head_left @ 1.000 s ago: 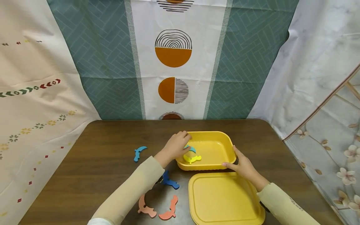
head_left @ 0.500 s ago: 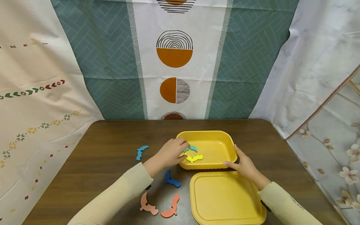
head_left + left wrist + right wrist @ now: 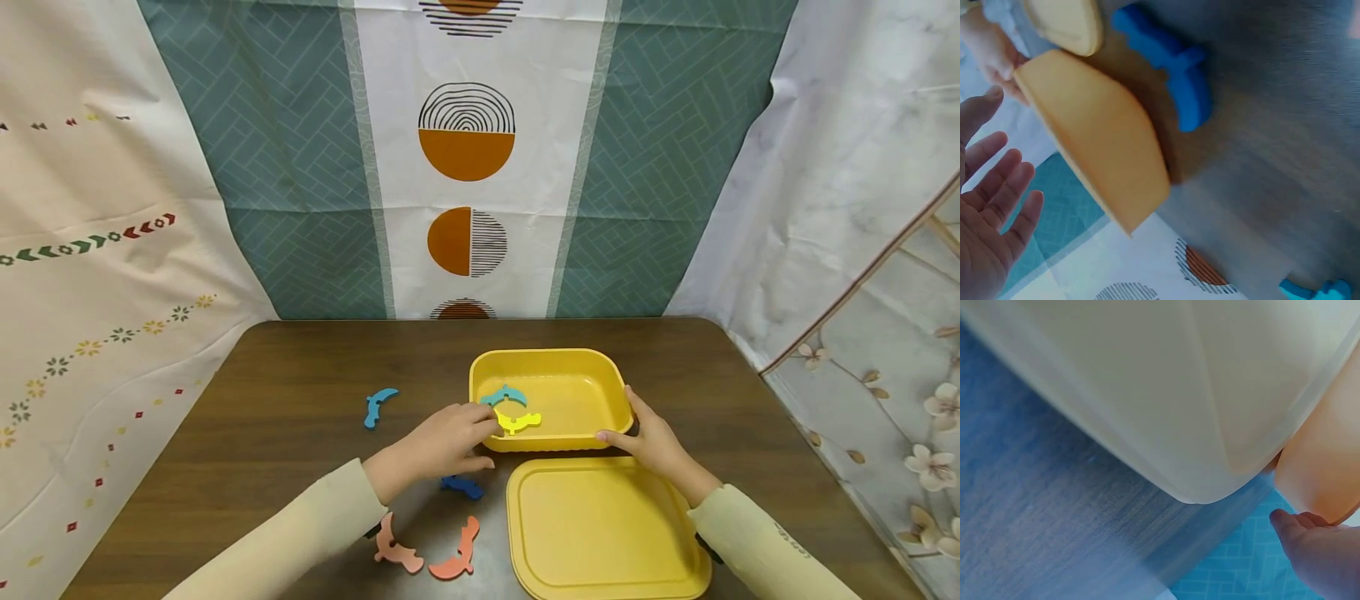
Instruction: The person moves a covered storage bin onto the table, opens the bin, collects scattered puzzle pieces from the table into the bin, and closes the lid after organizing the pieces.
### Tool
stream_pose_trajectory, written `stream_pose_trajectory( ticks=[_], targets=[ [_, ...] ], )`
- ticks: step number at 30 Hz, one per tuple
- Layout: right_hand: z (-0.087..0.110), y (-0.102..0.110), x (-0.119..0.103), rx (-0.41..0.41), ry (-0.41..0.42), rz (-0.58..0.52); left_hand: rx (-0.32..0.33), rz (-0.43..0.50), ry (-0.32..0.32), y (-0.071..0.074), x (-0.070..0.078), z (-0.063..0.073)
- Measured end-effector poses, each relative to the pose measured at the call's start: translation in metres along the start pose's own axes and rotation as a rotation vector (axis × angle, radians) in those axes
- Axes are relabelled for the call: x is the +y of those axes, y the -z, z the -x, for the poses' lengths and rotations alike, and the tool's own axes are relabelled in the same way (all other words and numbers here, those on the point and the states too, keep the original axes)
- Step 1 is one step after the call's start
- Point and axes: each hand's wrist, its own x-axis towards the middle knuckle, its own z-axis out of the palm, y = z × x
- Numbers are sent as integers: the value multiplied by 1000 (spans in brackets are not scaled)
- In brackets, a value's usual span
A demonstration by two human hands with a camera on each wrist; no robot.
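Observation:
A yellow plastic box (image 3: 577, 407) stands on the table, and my right hand (image 3: 654, 443) grips its front right corner, thumb on the front side and fingers along the right side. Inside at the left lie a teal curved piece (image 3: 510, 393) and a bright yellow curved piece (image 3: 525, 422). My left hand (image 3: 442, 442), fingers relaxed and holding nothing, hovers by the box's front left corner. It partly covers a dark blue curved piece (image 3: 463, 486) in the head view; the left wrist view shows this blue piece (image 3: 1175, 69) whole, beside the box (image 3: 1097, 131).
The yellow lid (image 3: 607, 529) lies flat in front of the box. Two salmon-coloured curved pieces, one on the left (image 3: 397, 550) and one on the right (image 3: 459, 554), lie near the table's front. A light blue piece (image 3: 377, 408) lies farther left. Patterned cloths hang behind and beside the table.
My left hand has drawn back from over the box's left part toward the front left, uncovering the teal and yellow pieces. My right hand has stayed on the box.

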Motion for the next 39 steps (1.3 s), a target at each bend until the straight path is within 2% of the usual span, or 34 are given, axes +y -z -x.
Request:
stream_pose_trajectory(
  ticks=[5, 10, 21, 34, 39],
  targets=[
    [0, 0, 1, 5, 2, 2, -48, 15, 3, -9, -1, 11],
    [1, 0, 2, 7, 1, 2, -138, 68, 51, -18, -4, 21],
    [0, 0, -1, 6, 4, -3, -254, 48, 132, -34, -22, 33],
    [-3, -1, 2, -3, -15, 4, -294, 135, 160, -40, -34, 33],
    [-2, -1, 2, 3, -12, 9, -292, 122, 148, -41, -36, 31]
  ],
)
